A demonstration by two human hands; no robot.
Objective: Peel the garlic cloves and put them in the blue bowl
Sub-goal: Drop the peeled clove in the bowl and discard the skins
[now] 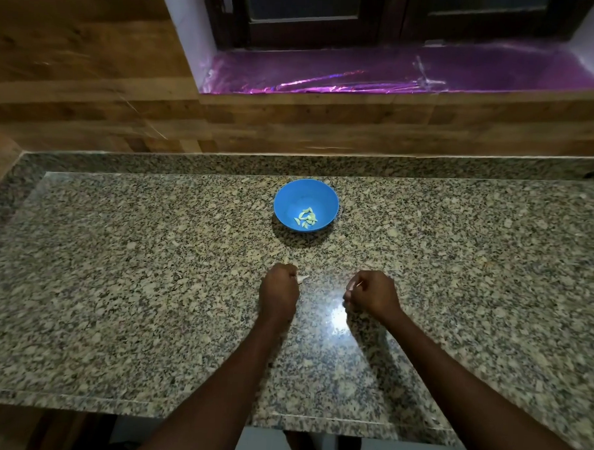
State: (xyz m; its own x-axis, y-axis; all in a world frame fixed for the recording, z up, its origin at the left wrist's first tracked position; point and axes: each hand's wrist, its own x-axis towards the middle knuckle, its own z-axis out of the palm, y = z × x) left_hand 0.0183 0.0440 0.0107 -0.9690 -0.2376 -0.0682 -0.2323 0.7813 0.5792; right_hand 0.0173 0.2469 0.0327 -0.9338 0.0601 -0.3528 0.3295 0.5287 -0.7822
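Several peeled garlic cloves [306, 219] already lie in the bottom of the blue bowl [305, 204], which stands on the granite counter [116, 285] well beyond both sets of fingers and roughly between them. Both hands are curled into loose fists just above the counter. The left hand [279, 288] has its fingers tucked under, and a pale sliver [303, 277], a clove or a scrap of skin, pokes out just past its fingertips toward the right; whether the fingers pinch it or it merely lies beside them cannot be told. The right hand [371, 292] seems to pinch a small pale piece [352, 285] at its fingertips, though it is too small to say whether this is skin or clove. The step looks like stripping skin from a clove. To do it well, the clove should be held firmly at one end between thumb and forefinger while the other hand's nails lift the papery skin from the tip and draw it away from the fingers in one strip. Loose skin is best dropped short of the bowl, near the fingers, so that only clean cloves go in.
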